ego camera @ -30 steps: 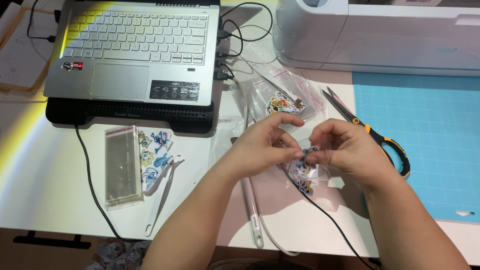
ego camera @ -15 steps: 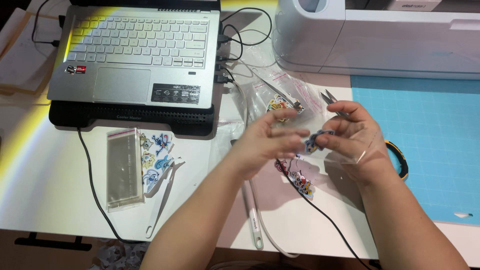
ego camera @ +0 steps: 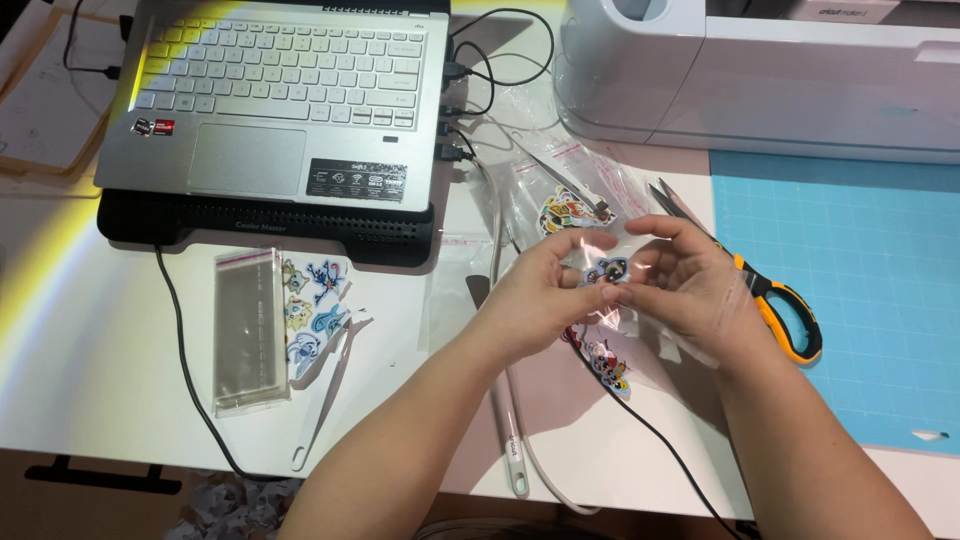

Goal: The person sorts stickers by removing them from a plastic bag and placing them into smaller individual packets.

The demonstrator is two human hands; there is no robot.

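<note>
Now that our hands have lifted off the table since a second ago, our left hand (ego camera: 545,290) and right hand (ego camera: 690,285) pinch the sticker (ego camera: 606,272) in its clear bag (ego camera: 640,310) between them, scissors (ego camera: 760,290) just right.

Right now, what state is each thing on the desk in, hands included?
Left hand: raised off the desk, fingertips pinching the small sticker.
Right hand: raised, pinching the same sticker from the other side.
Small sticker: held between both hands, in clear wrap.
Laptop: lid open, cables plugged in.
Scissors: lying on the desk, blades shut.
Clear bag: lying flat.
Cutting machine: lid closed.
</note>
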